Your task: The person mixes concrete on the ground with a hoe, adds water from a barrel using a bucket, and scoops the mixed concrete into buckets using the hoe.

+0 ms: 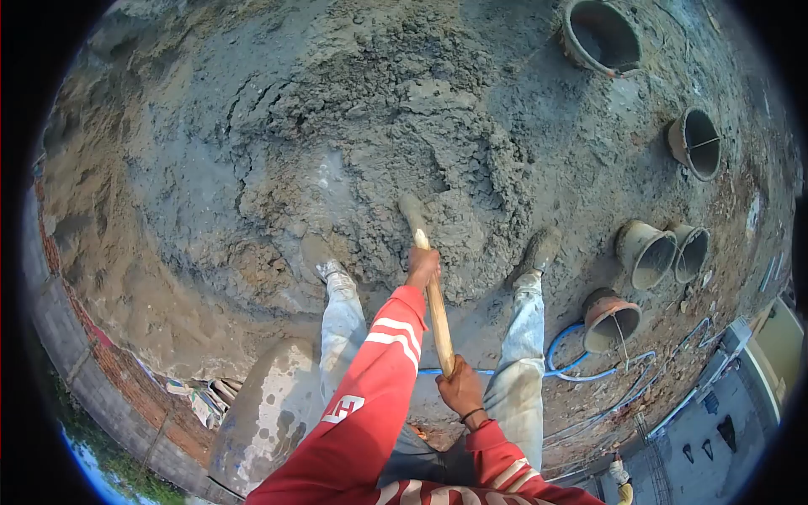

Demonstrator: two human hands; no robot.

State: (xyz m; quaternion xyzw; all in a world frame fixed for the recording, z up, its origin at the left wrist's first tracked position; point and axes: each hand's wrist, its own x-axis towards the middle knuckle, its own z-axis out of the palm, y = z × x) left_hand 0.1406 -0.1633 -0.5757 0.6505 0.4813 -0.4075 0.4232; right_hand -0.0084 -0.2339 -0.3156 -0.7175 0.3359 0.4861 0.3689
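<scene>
My left hand (422,266) is closed around the pale handle of a long wooden-handled tool (439,324), high up near its muddy end. Lower on the same handle, closer to my body, my right hand (461,389) grips it, with a dark band at the wrist. The tool's far end is caked in grey and sinks into a heap of wet mortar (396,126); its blade is hidden, so I cannot tell the exact kind. The mortar is lumpy and cracked, spread between and ahead of my mud-covered feet.
Several muddy buckets stand or lie to the right, among them a large one (601,38) at the top and an orange-brown one (612,322) lower down. A blue hose (564,362) runs behind my legs. A brick wall (101,370) curves along the lower left. Another person (621,475) shows at bottom right.
</scene>
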